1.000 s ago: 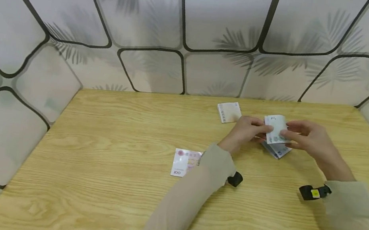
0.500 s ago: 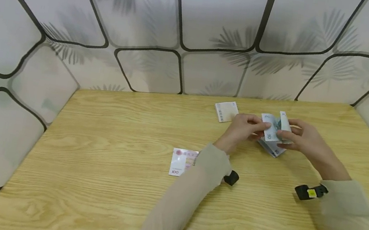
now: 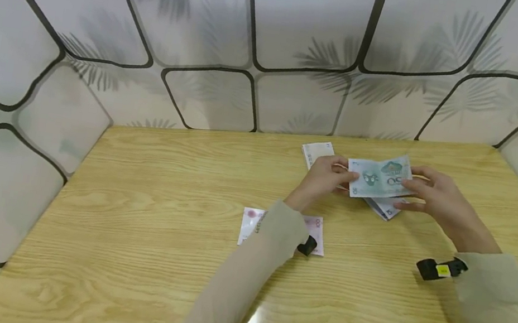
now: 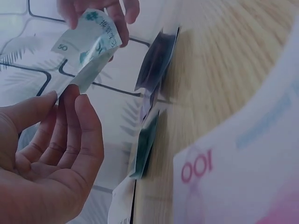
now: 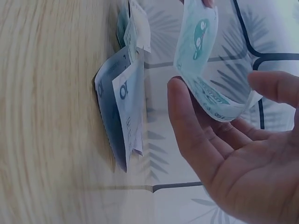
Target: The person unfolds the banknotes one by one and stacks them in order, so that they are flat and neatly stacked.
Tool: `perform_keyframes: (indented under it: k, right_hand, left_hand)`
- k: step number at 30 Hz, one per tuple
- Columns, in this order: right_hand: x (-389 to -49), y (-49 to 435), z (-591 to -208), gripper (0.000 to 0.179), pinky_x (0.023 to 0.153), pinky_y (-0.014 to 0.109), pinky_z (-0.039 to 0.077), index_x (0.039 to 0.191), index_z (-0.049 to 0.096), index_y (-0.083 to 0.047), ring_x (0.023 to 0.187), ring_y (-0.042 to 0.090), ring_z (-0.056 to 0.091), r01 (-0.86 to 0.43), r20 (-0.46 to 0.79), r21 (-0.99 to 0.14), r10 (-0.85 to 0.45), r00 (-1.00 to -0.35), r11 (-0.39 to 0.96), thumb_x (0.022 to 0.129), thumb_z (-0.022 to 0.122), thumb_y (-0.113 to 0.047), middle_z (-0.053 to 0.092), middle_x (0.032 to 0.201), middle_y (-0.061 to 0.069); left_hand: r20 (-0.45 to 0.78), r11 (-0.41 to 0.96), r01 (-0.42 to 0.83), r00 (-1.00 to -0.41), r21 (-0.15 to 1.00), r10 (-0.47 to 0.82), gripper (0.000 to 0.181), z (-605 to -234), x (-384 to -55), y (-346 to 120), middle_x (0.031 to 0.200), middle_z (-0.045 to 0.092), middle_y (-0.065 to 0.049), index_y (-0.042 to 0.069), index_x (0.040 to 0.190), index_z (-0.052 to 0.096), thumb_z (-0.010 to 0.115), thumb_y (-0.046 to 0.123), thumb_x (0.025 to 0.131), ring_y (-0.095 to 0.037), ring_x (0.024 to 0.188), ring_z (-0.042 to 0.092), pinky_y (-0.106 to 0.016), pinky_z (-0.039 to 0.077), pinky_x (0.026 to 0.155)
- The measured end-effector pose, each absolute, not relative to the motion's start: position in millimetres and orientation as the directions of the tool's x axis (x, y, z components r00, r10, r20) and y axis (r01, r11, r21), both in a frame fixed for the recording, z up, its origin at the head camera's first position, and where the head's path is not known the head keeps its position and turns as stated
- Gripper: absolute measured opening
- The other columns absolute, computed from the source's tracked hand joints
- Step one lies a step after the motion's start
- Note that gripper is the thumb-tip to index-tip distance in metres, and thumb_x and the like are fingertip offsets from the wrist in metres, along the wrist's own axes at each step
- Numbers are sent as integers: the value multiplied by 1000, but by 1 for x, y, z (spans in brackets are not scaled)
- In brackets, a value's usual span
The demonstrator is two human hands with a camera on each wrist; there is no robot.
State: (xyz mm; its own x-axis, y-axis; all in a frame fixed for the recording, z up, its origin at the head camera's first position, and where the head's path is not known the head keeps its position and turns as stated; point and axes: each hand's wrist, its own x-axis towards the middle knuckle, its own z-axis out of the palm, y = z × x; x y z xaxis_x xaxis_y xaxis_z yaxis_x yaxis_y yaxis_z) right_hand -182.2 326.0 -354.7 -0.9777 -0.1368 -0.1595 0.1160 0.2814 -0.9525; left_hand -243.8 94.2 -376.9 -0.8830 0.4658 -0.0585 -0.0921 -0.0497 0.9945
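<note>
A green 50 banknote [image 3: 378,179] is stretched between both hands, its fold creases showing. My left hand [image 3: 321,178] pinches the left end between thumb and fingers. At the other end my right hand [image 3: 438,200] holds the note, thumb in front and fingers behind; in the right wrist view that end of the banknote [image 5: 210,100] curves over the fingers. Just below it, folded banknotes [image 3: 386,209] lie on the table, partly covered in the head view. One folded banknote [image 5: 126,93] there is bluish and marked 10.
Another folded banknote [image 3: 316,150] lies near the back, partly behind my left hand. A pink 100 banknote [image 3: 315,233] lies flat under my left forearm. The wooden table [image 3: 154,213] meets a patterned wall covering [image 3: 298,105] at the back.
The green banknote was folded and is now spread open. My left hand has moved left with its end, while the right hand has stayed nearly in place.
</note>
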Motion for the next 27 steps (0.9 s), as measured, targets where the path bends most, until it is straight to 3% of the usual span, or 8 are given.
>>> perform_keyframes:
  k: [7,9,12,15,19,24,27]
  right_hand:
    - [-183,326,-355,51,83,33,60,152,22,15,93,9,69,125,-169,-940,-115,-979,317,112,34,-15,63,110,-7]
    - [-183,325,-355,50,82,32,60,151,23,15,91,9,70,122,-165,-941,-113,-980,316,111,34,-13,64,106,-9]
    - [-184,323,-356,48,80,31,60,148,27,17,87,9,70,107,-146,-945,-104,-984,310,111,38,-12,66,99,-13]
    - [-185,320,-357,46,77,29,60,144,31,19,83,9,68,93,-134,-944,-109,-985,316,110,42,-10,67,95,-13]
    - [-188,316,-357,40,71,28,60,135,43,20,76,11,66,63,-115,-937,-132,-985,344,107,51,-7,68,90,-8]
    - [-190,307,-356,43,65,28,59,131,47,25,72,11,65,42,-119,-919,-175,-977,393,103,59,-5,70,87,-7]
    - [-191,301,-356,40,63,30,59,127,53,24,71,13,66,34,-129,-909,-203,-971,415,99,64,-3,72,91,2]
  left_hand:
    - [-82,-28,-104,-895,994,439,9,-374,-243,84,77,65,-5,-1,92,59,66,-5,96,-14,67,63,-55,57,87]
    - [-98,-11,-114,-893,993,438,5,-374,-243,81,79,65,-5,-4,97,61,66,-5,96,-14,68,63,-53,58,87]
    - [-107,15,-112,-898,994,427,16,-374,-244,76,80,64,-5,-6,111,64,68,-5,95,-15,69,65,-51,59,85]
    - [-91,43,-80,-907,996,411,24,-374,-246,70,79,60,-2,-4,117,65,69,-5,93,-15,70,62,-48,60,82]
    - [-61,94,-22,-901,995,430,26,-372,-246,62,85,65,-4,-4,119,66,71,-1,93,-15,74,62,-44,60,79]
    - [-43,147,39,-854,988,518,28,-368,-246,59,94,71,-7,-3,122,67,70,5,96,-19,78,67,-28,56,68]
    - [-12,171,106,-818,980,575,26,-367,-246,61,95,72,-7,-1,122,68,70,7,97,-19,77,67,-25,52,64]
